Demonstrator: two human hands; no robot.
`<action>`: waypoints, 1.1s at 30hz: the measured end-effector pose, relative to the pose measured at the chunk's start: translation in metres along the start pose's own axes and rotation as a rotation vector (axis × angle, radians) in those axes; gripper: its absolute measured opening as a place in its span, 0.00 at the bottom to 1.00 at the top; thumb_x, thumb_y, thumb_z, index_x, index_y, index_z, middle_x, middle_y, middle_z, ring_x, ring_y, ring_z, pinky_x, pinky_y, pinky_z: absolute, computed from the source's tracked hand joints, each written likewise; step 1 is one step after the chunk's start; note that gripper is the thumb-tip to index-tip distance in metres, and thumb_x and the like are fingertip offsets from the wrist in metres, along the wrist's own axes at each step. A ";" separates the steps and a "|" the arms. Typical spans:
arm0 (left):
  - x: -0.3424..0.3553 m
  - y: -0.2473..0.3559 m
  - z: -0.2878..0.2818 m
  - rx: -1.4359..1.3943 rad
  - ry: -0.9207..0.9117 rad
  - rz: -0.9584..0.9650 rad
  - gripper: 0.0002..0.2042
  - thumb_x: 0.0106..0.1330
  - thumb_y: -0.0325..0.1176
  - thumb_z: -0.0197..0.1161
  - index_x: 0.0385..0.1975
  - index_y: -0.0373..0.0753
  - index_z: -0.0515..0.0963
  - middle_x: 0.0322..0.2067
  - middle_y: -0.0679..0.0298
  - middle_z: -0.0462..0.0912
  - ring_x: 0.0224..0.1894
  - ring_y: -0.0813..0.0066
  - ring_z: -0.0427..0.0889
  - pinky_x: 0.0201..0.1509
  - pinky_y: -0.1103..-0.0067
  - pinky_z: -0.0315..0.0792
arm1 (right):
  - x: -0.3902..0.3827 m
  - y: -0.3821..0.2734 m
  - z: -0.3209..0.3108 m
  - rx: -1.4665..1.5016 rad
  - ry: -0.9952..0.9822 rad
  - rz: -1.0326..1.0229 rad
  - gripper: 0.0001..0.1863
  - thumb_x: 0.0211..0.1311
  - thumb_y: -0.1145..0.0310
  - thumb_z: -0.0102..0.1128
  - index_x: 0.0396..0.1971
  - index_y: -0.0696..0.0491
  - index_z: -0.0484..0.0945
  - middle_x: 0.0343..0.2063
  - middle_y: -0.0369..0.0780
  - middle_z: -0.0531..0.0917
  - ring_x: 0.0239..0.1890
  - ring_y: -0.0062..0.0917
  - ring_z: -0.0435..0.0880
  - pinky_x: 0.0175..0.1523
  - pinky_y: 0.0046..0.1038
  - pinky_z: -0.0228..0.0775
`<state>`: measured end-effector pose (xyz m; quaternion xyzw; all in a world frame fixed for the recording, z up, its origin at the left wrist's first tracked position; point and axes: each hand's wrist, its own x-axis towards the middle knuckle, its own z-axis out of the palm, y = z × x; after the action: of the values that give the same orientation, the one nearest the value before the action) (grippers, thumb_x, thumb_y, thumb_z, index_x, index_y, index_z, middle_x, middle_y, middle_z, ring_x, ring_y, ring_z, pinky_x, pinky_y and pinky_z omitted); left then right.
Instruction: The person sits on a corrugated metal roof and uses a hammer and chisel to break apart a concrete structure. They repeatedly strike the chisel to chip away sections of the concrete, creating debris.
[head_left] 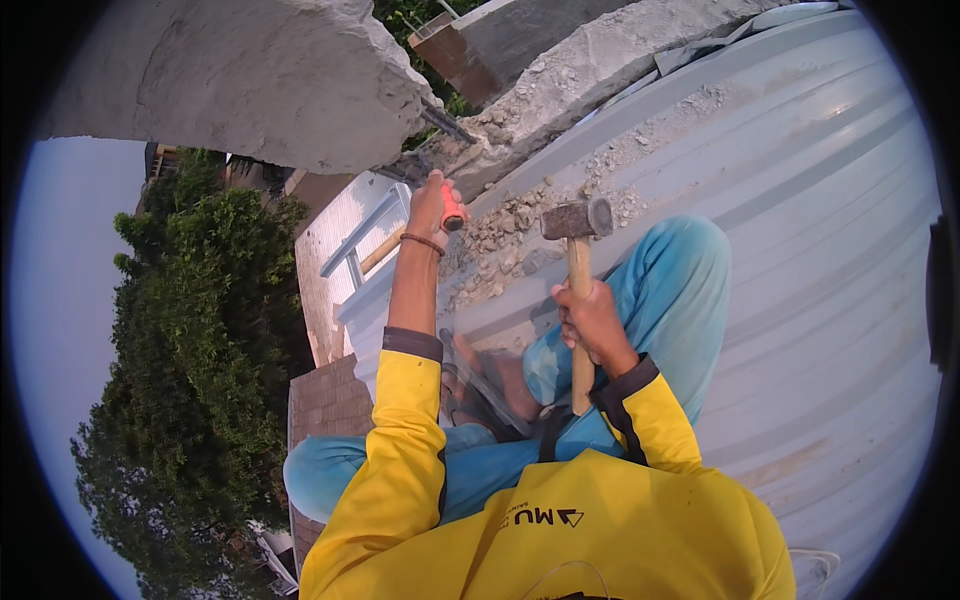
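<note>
My left hand (427, 208) is stretched forward, its fingers wrapped round the orange-red grip of a chisel (454, 212). The dark struck end of that tool faces back towards me. Its working end is hidden beyond my fist, near the broken concrete. In my right hand (592, 322) is a club hammer (578, 219), gripped midway along its wooden handle. The hammer's worn steel head is raised above my lap, apart from the chisel. Grey rubble (510, 240) lies between the two hands, on the metal roofing.
A thick concrete slab (270, 80) overhangs at upper left, with bent rebar (447, 122) at its broken edge. A rough concrete wall edge (590, 75) runs to the upper right. I sit on ribbed metal roofing (820, 250). Trees (190, 350) stand below, beyond the left edge.
</note>
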<state>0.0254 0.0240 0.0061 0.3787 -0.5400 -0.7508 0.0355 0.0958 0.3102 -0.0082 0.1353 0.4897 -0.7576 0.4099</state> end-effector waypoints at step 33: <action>0.039 -0.046 0.035 0.072 0.049 0.249 0.17 0.70 0.52 0.59 0.36 0.43 0.73 0.19 0.71 0.70 0.14 0.79 0.68 0.18 0.81 0.68 | 0.004 0.009 -0.010 -0.090 -0.003 -0.012 0.15 0.61 0.68 0.58 0.41 0.60 0.67 0.16 0.36 0.69 0.12 0.23 0.68 0.14 0.29 0.64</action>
<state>-0.0066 0.0523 -0.0484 0.3283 -0.6082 -0.7113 0.1281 0.0984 0.3157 -0.0212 0.1127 0.5234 -0.7374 0.4118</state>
